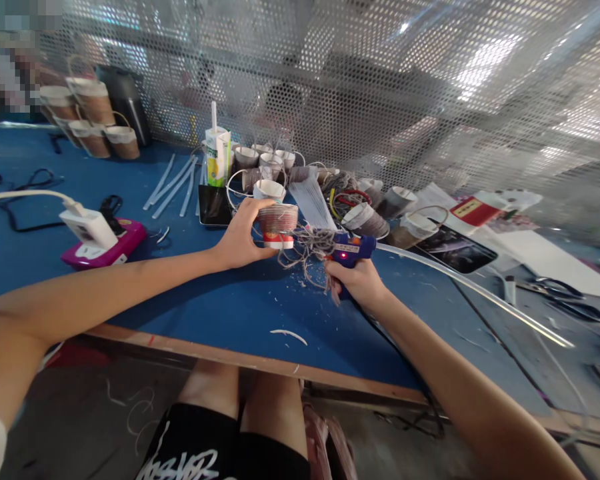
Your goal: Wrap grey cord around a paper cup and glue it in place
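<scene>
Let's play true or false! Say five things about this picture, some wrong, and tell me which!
1. The right hand holds a blue plastic glue gun with a glowing red light. True.
2. The left hand holds dark-handled metal scissors. False: the left hand holds a round cord-wrapped cup; the scissors lie over on the right.
3. A bright pink-purple socket box sits on the blue table. True.
4. The tall white-and-green drink carton lies on its side. False: the carton stands upright.
5. Long, thin, whitish sticks lie left of the carton. True.
</scene>
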### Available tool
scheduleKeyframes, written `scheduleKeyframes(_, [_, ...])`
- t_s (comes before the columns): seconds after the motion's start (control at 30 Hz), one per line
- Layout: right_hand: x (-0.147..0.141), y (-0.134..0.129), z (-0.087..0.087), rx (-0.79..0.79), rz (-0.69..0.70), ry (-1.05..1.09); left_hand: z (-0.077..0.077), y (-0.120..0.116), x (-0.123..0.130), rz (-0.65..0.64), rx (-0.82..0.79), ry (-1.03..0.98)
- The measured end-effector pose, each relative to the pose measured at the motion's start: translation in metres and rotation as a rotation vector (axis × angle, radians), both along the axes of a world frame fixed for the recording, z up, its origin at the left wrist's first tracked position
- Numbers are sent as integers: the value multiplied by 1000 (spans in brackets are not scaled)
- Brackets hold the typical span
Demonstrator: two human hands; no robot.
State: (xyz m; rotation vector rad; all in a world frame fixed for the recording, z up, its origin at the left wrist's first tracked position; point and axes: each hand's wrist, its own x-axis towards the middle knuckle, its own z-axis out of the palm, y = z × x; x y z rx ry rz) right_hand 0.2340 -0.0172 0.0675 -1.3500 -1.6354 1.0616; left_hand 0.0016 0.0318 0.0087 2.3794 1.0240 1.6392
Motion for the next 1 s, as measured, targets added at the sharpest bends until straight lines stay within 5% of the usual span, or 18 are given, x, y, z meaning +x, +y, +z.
scheduleKeyframes(0.8, [4, 0, 0, 31, -73, -85, -3, 3, -1, -16, -51, -78])
scheduleKeyframes(1.0, [8, 3, -7, 145, -155, 143, 0, 0, -2, 51, -26, -51])
